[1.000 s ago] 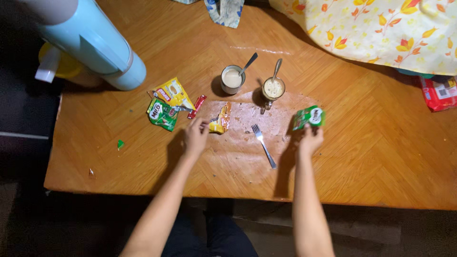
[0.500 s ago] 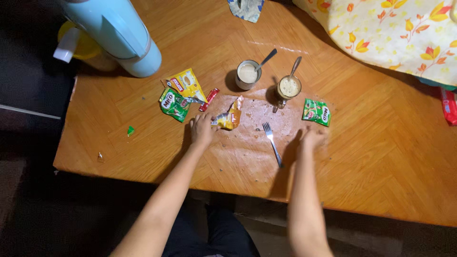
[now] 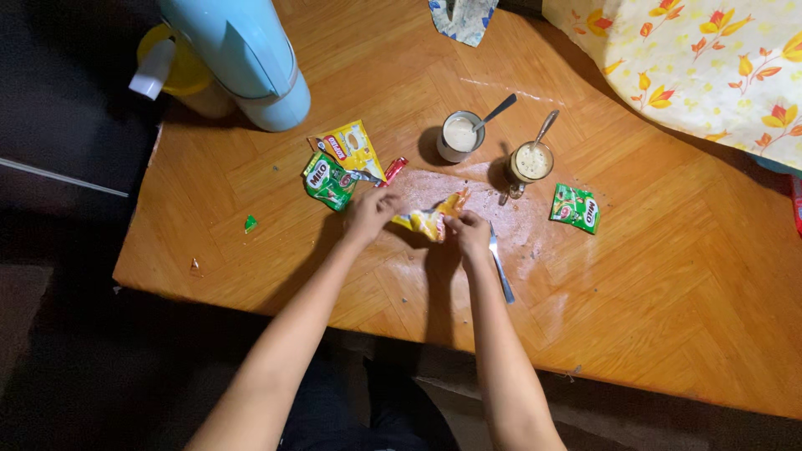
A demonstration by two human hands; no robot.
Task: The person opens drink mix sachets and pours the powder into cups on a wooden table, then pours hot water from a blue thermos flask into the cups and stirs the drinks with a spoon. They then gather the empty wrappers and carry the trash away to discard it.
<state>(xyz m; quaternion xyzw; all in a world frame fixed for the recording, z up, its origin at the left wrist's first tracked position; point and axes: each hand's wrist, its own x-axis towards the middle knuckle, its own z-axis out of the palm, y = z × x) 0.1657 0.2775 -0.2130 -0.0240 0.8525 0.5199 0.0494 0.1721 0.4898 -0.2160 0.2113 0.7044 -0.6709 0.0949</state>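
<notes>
Between both cups, I see my left hand (image 3: 370, 214) and right hand (image 3: 469, 234) pinching the yellow sachet (image 3: 430, 219), apparently opened, green sachet (image 3: 575, 207) untouched.

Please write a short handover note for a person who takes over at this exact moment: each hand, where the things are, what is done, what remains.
Left hand and right hand both grip the yellow sachet just above the wooden table.
A fork lies beside the right hand.
Behind: a metal cup and a glass mug, each with a pale drink and a spoon.
A green sachet lies right of the mug; an opened green packet and a yellow packet lie to the left.
Done: both drinks look mixed.
Left: the yellow sachet in hand; whether it is torn open is unclear.
</notes>
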